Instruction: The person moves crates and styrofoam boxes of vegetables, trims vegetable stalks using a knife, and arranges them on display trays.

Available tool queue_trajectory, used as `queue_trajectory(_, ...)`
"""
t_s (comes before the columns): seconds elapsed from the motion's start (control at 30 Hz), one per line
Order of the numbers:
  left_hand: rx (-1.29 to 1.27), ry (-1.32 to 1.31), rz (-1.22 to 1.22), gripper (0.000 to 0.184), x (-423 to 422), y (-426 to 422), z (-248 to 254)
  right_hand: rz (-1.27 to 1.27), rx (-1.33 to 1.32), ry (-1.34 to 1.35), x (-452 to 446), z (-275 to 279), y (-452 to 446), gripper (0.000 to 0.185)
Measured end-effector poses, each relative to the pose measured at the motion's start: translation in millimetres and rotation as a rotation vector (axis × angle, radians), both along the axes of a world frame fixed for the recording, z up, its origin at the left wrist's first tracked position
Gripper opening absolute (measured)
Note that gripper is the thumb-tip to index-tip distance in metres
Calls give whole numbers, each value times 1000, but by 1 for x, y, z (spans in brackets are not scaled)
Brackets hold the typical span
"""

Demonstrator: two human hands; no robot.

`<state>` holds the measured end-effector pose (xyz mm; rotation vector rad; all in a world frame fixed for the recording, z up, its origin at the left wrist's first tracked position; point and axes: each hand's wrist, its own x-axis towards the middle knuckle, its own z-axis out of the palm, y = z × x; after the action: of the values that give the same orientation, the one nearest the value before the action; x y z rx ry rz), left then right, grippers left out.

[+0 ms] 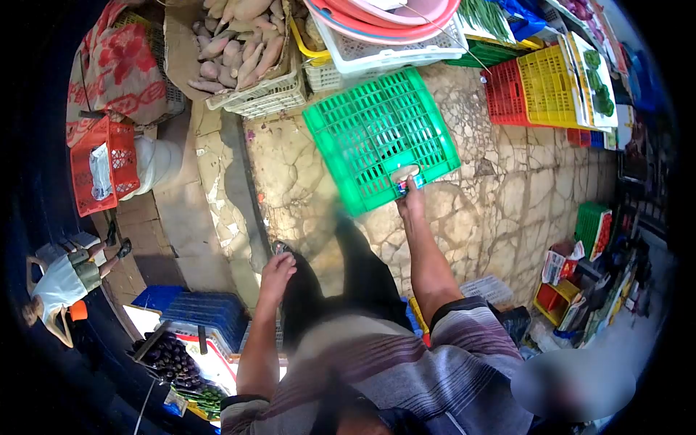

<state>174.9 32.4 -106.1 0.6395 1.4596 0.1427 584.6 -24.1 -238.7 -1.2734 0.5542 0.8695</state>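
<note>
A green plastic crate (362, 134) with slatted walls is in front of me, over the stone floor. My right hand (412, 197) is closed on its near edge. Close to those fingers are a pale oval patch (404, 173) and a small red-and-blue item, too small to name. The crate's left edge is smeared by motion. At my left side hangs my left hand (278, 274), its fingers loosely curled and nothing visible in them. It is near my left leg, apart from the crate.
Sweet potatoes (243, 51) fill a carton on a white crate at upper left. Pink-red basins (395, 29) sit on a white crate at the top. Red and yellow crates (536, 87) stand at right. Eggplants (170, 359) lie at lower left. A seated person (61, 286) is at far left.
</note>
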Motion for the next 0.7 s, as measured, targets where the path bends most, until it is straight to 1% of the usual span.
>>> queue_trajectory(0.03,5,-3,-25,34,6,0,2,6,8,-36,0,8,-3,13)
queue_trajectory(0.07,10,-6,-53,34,12,0,1,92,60,-37,2,4,-11,17)
queue_trajectory(0.17,21,-34,-126,32,35,4,4,137,48,-87,2,9,-11,13)
queue_trajectory(0.2,21,-46,-147,31,43,5,6,153,52,-106,1,10,-11,14)
queue_trajectory(0.23,47,-62,-174,31,48,6,4,162,5,-123,-5,27,-5,13)
queue_trajectory(0.3,99,-102,-233,31,64,8,-4,209,14,-194,-12,-6,-14,12)
queue_trajectory(0.37,159,-89,-328,31,80,14,-11,221,-10,-218,-26,5,-8,13)
queue_trajectory(0.43,228,-56,-416,32,99,23,-15,244,1,-224,-41,23,-7,18)
queue_trajectory(0.5,289,-9,-502,32,122,30,-9,351,-101,-322,-56,7,-18,23)
queue_trajectory(0.53,269,-57,-459,37,128,30,-15,405,-154,-371,-62,0,-22,25)
queue_trajectory(0.63,585,81,-640,43,153,32,-15,603,-234,-433,-73,44,-11,29)
queue_trajectory(0.67,653,128,-717,53,166,35,-7,611,-246,-479,-79,49,-7,29)
queue_trajectory(0.7,714,159,-796,56,168,35,-21,622,-260,-526,-84,52,-4,29)
